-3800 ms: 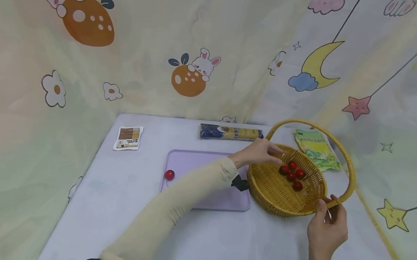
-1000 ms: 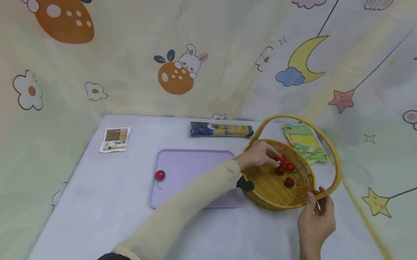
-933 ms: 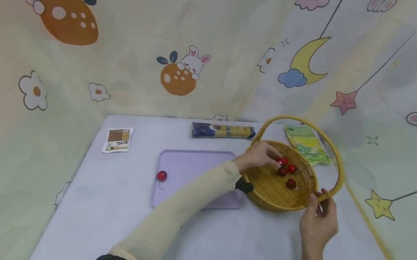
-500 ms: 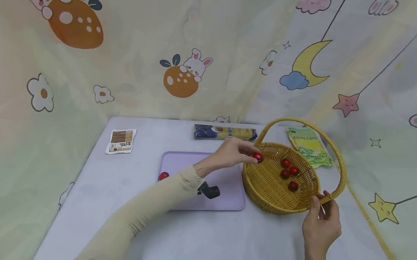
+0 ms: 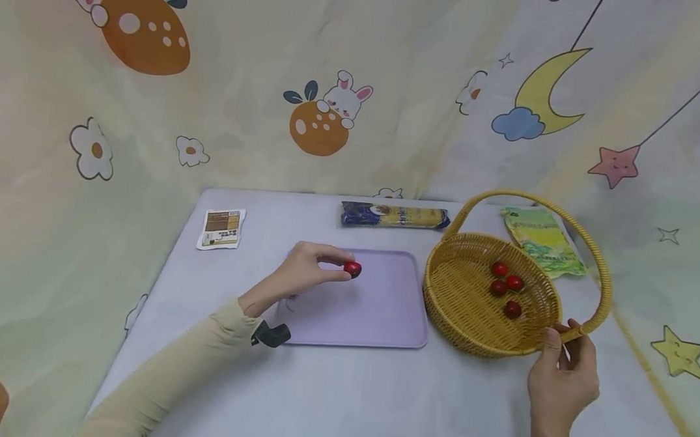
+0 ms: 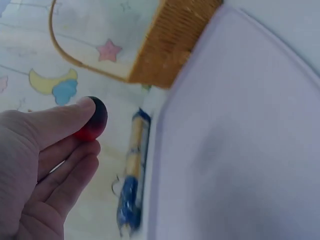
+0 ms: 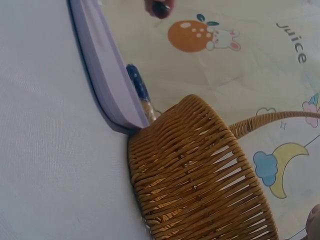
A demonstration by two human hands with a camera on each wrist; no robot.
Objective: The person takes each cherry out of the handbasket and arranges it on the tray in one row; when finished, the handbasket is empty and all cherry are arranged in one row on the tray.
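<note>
My left hand (image 5: 301,268) pinches a dark red cherry (image 5: 352,269) between thumb and fingers, above the lilac tray (image 5: 381,304). In the left wrist view the same cherry (image 6: 96,120) shows at the fingertips. Behind that hand, a second cherry on the tray is mostly hidden, its thin stem (image 5: 290,304) showing below. To the right stands a yellow woven basket (image 5: 453,327) with an arched handle, several red cherries (image 5: 499,288) lying inside. My right hand (image 5: 566,381) grips the basket's near right edge, where the handle joins the rim.
A long blue and yellow packet (image 5: 394,216) lies behind the tray. Behind the basket is a green and yellow packet (image 5: 545,243). A small white and brown sachet (image 5: 222,230) lies at the back left of the white table (image 5: 354,401). Printed cloth hangs behind.
My left hand has reached into the basket, picked up a cherry and carried it left over the tray. Fewer cherries lie in the basket. The right hand keeps its grip on the basket edge.
</note>
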